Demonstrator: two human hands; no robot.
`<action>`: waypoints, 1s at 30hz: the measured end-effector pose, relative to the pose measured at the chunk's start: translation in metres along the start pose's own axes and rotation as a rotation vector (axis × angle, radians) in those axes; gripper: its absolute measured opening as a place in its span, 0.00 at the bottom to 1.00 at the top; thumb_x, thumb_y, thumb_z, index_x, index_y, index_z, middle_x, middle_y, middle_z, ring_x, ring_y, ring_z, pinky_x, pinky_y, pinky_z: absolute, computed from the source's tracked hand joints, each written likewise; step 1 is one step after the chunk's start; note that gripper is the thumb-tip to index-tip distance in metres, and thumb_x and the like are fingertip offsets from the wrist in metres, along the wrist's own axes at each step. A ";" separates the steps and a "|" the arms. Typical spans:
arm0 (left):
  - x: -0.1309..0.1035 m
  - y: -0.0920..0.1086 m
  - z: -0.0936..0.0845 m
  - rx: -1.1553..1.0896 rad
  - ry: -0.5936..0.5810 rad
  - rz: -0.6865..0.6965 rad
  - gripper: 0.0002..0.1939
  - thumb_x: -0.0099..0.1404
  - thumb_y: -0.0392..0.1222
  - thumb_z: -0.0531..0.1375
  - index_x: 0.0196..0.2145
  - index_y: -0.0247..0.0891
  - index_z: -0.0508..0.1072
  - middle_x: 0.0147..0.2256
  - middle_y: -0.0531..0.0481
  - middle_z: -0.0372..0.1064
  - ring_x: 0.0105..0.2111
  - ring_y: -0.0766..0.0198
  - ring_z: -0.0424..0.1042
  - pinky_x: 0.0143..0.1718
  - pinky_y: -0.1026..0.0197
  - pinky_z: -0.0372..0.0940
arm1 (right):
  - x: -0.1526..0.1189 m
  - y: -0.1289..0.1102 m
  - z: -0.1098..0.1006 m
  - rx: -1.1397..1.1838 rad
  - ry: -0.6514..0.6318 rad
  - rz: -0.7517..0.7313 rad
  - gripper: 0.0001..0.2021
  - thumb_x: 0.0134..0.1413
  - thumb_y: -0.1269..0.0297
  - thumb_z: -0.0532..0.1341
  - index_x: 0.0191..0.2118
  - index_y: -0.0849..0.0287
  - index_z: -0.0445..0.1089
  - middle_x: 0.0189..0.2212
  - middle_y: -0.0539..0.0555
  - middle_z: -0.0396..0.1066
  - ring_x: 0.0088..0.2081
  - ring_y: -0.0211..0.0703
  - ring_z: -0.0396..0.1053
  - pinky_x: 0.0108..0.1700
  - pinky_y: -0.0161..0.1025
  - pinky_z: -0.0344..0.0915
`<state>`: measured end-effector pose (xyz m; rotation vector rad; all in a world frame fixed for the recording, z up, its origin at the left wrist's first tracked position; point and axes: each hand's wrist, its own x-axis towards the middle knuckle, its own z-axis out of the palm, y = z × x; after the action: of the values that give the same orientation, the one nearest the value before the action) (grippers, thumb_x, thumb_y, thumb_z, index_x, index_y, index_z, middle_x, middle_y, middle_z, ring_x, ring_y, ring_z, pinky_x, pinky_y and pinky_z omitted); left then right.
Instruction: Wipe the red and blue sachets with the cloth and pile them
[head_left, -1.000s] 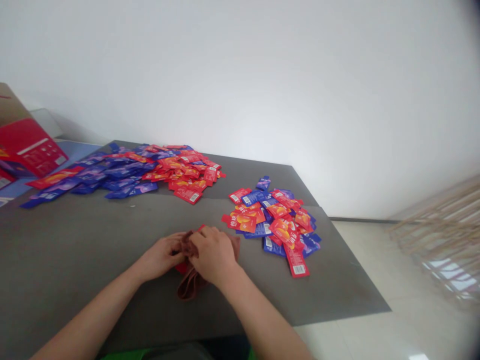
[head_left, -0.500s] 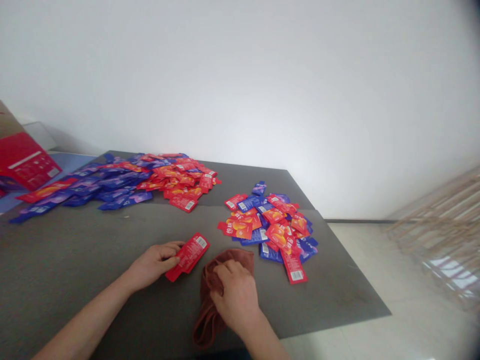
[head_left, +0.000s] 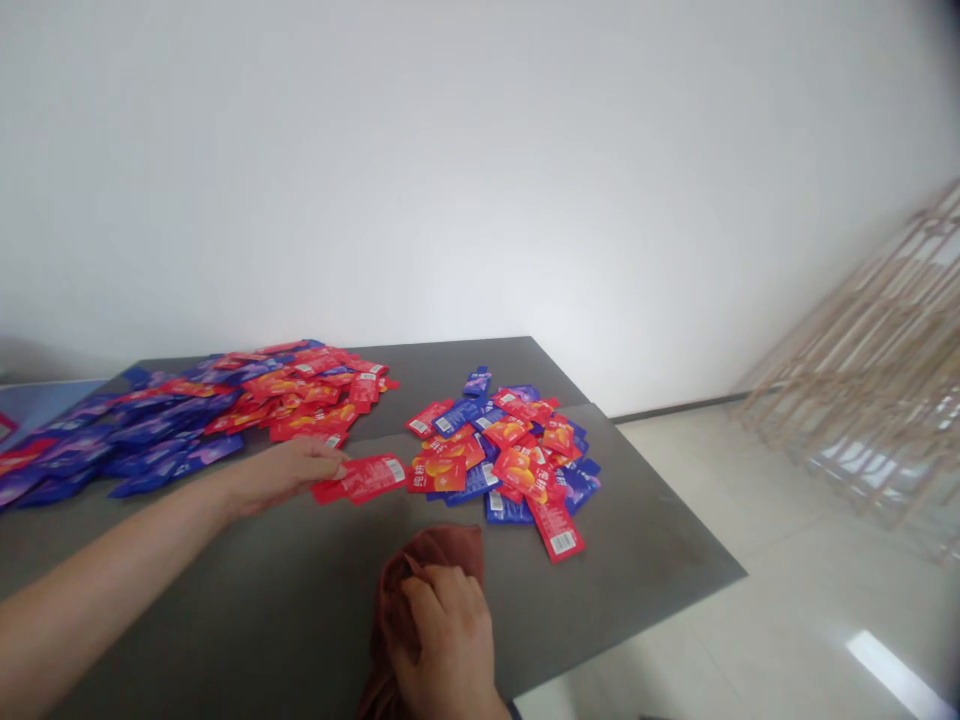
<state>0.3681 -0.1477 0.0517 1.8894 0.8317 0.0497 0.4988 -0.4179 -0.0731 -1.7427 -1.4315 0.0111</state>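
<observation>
Between the thumb and fingers of my left hand [head_left: 289,472] is a red packet [head_left: 375,478] with a white barcode label, its free end pointing right beside the smaller pile. My right hand [head_left: 448,625] is closed on a brown cloth [head_left: 435,548] near the front of the dark table. A smaller pile of red and blue packets [head_left: 525,465] lies to the right of the held packet. Beyond my left forearm spreads a larger pile of red and blue packets [head_left: 172,420].
The grey table [head_left: 637,540] has its right edge above a pale tiled floor [head_left: 690,470]. A white wall [head_left: 480,180] stands behind it. Wooden racks [head_left: 862,370] lean at the far right. A light blue surface [head_left: 45,405] shows at the left.
My left hand has lifted the red packet forward, toward the smaller pile. My right hand still grips the cloth. The view has shifted, and the red box at the left has mostly left it.
</observation>
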 end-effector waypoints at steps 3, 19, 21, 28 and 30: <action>0.050 0.029 0.003 0.034 -0.084 0.133 0.19 0.60 0.55 0.59 0.23 0.35 0.72 0.26 0.48 0.70 0.28 0.61 0.67 0.32 0.61 0.64 | 0.000 0.000 0.003 -0.008 0.043 -0.010 0.08 0.55 0.64 0.63 0.42 0.51 0.71 0.39 0.52 0.72 0.39 0.49 0.66 0.41 0.45 0.58; 0.093 0.048 0.011 0.644 -0.315 0.150 0.11 0.58 0.47 0.64 0.34 0.36 0.81 0.30 0.51 0.77 0.31 0.62 0.71 0.31 0.66 0.60 | 0.001 0.009 0.004 -0.073 0.096 -0.117 0.09 0.55 0.64 0.59 0.43 0.51 0.71 0.39 0.54 0.74 0.37 0.49 0.71 0.38 0.44 0.64; 0.075 0.043 -0.015 0.676 -0.264 0.095 0.13 0.58 0.46 0.64 0.37 0.37 0.81 0.33 0.49 0.78 0.33 0.61 0.72 0.32 0.66 0.61 | -0.003 0.017 0.005 -0.092 0.084 -0.175 0.12 0.56 0.63 0.59 0.46 0.52 0.71 0.41 0.55 0.75 0.38 0.50 0.72 0.38 0.44 0.65; 0.002 -0.018 -0.104 0.639 -0.180 -0.102 0.15 0.57 0.48 0.62 0.36 0.36 0.82 0.33 0.50 0.79 0.32 0.60 0.72 0.33 0.65 0.63 | -0.013 0.039 0.014 -0.133 0.113 -0.243 0.15 0.56 0.62 0.58 0.48 0.51 0.73 0.43 0.56 0.76 0.39 0.49 0.75 0.37 0.42 0.68; -0.020 -0.038 -0.123 0.613 -0.157 -0.151 0.17 0.56 0.49 0.63 0.37 0.36 0.82 0.34 0.48 0.79 0.34 0.58 0.73 0.35 0.64 0.65 | -0.013 0.042 0.015 -0.150 0.114 -0.252 0.15 0.56 0.62 0.57 0.48 0.51 0.73 0.42 0.55 0.77 0.38 0.49 0.76 0.36 0.42 0.68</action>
<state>0.2856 -0.0534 0.0855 2.3487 0.9463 -0.4922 0.5201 -0.4183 -0.1145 -1.6403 -1.5906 -0.3324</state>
